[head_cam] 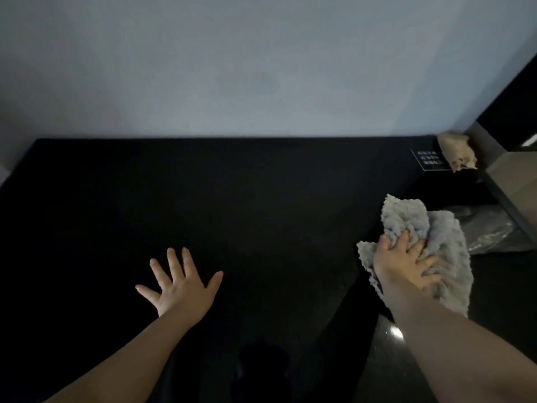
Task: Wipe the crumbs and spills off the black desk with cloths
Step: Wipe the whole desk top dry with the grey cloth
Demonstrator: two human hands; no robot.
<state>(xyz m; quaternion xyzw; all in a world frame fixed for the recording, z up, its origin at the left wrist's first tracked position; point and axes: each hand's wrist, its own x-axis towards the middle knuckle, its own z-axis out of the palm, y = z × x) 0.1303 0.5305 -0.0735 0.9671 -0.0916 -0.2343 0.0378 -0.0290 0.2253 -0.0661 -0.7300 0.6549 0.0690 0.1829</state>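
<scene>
The black desk [218, 199] fills the middle of the view, its back edge against a pale wall. My right hand [406, 263] grips a crumpled grey-white cloth [418, 222] at the desk's right edge, fingers dug into the fabric. My left hand [180, 283] lies flat on the desk near the front, fingers spread, holding nothing. A second, beige cloth [457, 154] sits bunched at the far right corner. The desk is too dark to make out crumbs or spills.
A small black sign with white text [430, 161] stands near the beige cloth. Right of the desk is a bin with a clear plastic liner [491, 231] and a brown cabinet side [514, 175]. Dark glossy floor [389, 359] shows below.
</scene>
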